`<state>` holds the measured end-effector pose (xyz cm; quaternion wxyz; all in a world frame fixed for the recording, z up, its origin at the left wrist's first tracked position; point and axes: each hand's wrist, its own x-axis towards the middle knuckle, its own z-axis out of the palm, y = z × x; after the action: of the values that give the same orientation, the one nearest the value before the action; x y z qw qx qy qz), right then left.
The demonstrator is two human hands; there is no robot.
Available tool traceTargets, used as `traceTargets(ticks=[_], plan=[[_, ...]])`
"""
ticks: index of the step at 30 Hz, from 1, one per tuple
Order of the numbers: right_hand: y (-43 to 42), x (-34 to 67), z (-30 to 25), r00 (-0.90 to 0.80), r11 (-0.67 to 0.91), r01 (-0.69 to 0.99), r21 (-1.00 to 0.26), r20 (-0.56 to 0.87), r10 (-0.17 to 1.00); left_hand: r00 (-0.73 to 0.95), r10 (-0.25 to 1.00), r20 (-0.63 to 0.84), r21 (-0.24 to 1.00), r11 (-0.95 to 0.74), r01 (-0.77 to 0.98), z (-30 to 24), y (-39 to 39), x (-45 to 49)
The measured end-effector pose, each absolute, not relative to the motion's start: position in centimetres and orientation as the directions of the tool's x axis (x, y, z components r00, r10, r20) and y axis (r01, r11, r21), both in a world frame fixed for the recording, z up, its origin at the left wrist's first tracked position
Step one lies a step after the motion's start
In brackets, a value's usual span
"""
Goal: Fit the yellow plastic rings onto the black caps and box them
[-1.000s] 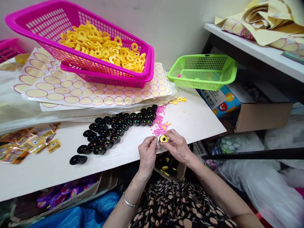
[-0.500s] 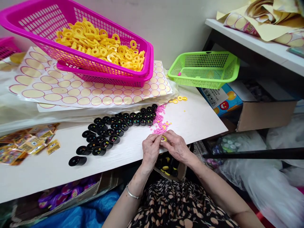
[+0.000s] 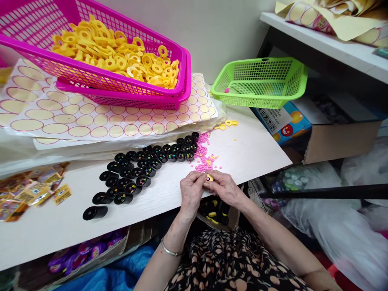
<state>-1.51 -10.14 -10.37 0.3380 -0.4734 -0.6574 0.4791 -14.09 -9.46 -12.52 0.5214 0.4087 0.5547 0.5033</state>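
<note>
Both my left hand (image 3: 192, 190) and my right hand (image 3: 223, 186) are closed at the table's front edge, fingertips together on a yellow ring (image 3: 209, 178) with a dark centre. Fingers cover most of the ring. Just beyond them a patch of small pink candies or beads (image 3: 201, 155) lies loose, with a few yellow ones among them. To the left stand several short black cups (image 3: 142, 163), many with coloured bits inside. Three loose yellow rings (image 3: 228, 123) lie farther back.
A tilted pink basket (image 3: 178, 95) full of yellow rings rests on sticker sheets (image 3: 124, 130). A green basket (image 3: 257, 100) stands at the back right, above a cardboard box (image 3: 339, 141). Foil packets (image 3: 33, 188) lie left. Below my hands, an open container holds black-and-yellow pieces (image 3: 214, 212).
The camera view has shifted slightly, so the baskets and cups sit a little farther left. My hands stay together on the yellow ring, with hardly any movement.
</note>
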Motion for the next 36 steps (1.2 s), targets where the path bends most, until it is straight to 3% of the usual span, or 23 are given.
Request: traceTargets(ticks=[5,9,13,19,25,32,36], plan=[[-10.1,-1.5,-9.9,-0.335,0.196,0.690,-0.697,-0.067,0.940,-0.119,0.971,-0.207,0.977,0.198,-0.080,-12.8,-9.1,-14.1],[-10.1,-1.8,-9.8,-0.326,0.188,0.790,-0.584,-0.140,0.935,-0.123,0.955,-0.269,0.959,0.253,-0.129,-12.8,-9.0,-13.9],[-10.3,-1.8,-10.0,-0.309,0.169,0.728,-0.664,-0.099,0.946,-0.107,0.935,-0.337,0.920,0.303,-0.249,-12.2,-9.1,-13.8],[-10.8,-1.0,-10.0,-0.302,0.159,0.514,-0.843,-0.005,0.953,-0.096,0.947,-0.305,0.938,0.282,-0.200,-11.5,-9.6,-13.9],[-10.6,-1.1,-9.3,-0.303,0.181,0.521,-0.834,0.017,0.953,-0.048,0.948,-0.313,0.944,0.306,-0.127,-11.3,-9.0,-14.2],[-10.2,-1.6,-9.3,-0.268,0.119,0.596,-0.794,-0.057,0.962,-0.096,0.970,-0.221,0.974,0.216,-0.060,-12.5,-8.5,-13.8],[-10.4,-1.7,-9.3,-0.229,0.050,0.520,-0.853,-0.083,0.970,-0.089,0.987,-0.137,0.990,0.138,0.004,-12.2,-8.7,-13.6]])
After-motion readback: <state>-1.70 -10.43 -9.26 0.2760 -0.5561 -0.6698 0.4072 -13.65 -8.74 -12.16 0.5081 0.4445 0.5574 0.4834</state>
